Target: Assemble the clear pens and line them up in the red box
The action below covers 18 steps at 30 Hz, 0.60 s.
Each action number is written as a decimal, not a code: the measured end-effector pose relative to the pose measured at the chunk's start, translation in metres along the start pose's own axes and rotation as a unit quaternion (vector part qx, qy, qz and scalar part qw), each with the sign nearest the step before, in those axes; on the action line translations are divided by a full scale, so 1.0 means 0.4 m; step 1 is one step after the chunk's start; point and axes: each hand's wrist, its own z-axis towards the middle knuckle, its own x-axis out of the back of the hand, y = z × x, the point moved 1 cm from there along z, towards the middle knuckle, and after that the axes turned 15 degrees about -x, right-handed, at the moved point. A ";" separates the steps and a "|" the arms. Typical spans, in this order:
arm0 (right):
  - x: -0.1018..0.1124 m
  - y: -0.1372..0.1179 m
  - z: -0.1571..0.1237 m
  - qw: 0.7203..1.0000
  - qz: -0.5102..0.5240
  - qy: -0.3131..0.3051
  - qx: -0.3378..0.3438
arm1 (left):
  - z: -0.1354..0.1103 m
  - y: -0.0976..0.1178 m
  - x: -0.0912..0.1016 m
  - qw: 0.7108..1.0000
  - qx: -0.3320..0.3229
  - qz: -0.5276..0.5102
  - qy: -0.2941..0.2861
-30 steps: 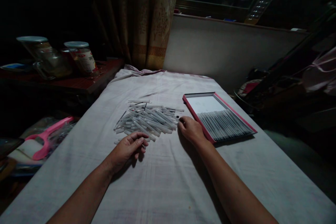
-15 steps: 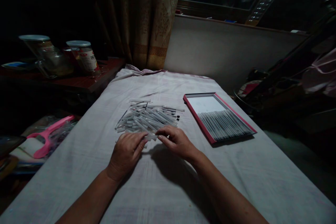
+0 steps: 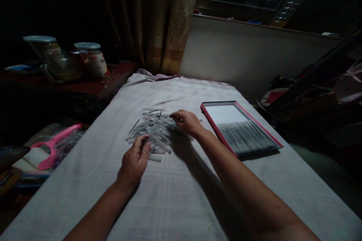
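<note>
A loose heap of slim, see-through sticks that look like pen refills (image 3: pixel 162 141) lies on the cloth, some with dark ends. At the heap's near left side is my left hand (image 3: pixel 134 160), thumb and fingers closed on a translucent pen refill that points away over the pile. My right hand (image 3: pixel 185 121) hangs over the heap's far right part, its fingertips pinched together; what they hold, if anything, I cannot make out. To the right, a shallow box (image 3: pixel 216 130) with red edges holds a row of similar grey sticks in its near part, and its white bottom shows behind them.
A pale checked cloth (image 3: pixel 169 203) covers the table. On a dark red side table (image 3: pixel 113 81) at left stand lidded jars (image 3: pixel 97 62) and a glass jug (image 3: pixel 58 69). A pink plastic handle (image 3: pixel 52 145) lies low at left. Behind hang a curtain (image 3: pixel 169 26) and a wall.
My hands have drawn apart from where they met at the heap's near edge. The right has moved up and forward over the pile; the left has turned slightly and stayed near.
</note>
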 end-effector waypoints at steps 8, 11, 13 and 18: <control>-0.046 -0.073 0.160 0.980 -0.173 -0.071 0.075 | 0.008 -0.019 -0.007 0.998 0.020 -0.042 0.043; -0.053 -0.084 0.181 0.970 -0.193 -0.093 0.118 | 0.007 -0.019 -0.012 0.998 0.006 -0.042 0.038; -0.053 -0.089 0.185 0.964 -0.205 -0.097 0.137 | 0.005 -0.022 -0.014 0.999 -0.003 -0.037 0.038; -0.024 -0.062 0.179 0.962 -0.228 -0.060 0.140 | 0.003 -0.027 -0.016 0.999 -0.032 -0.025 0.036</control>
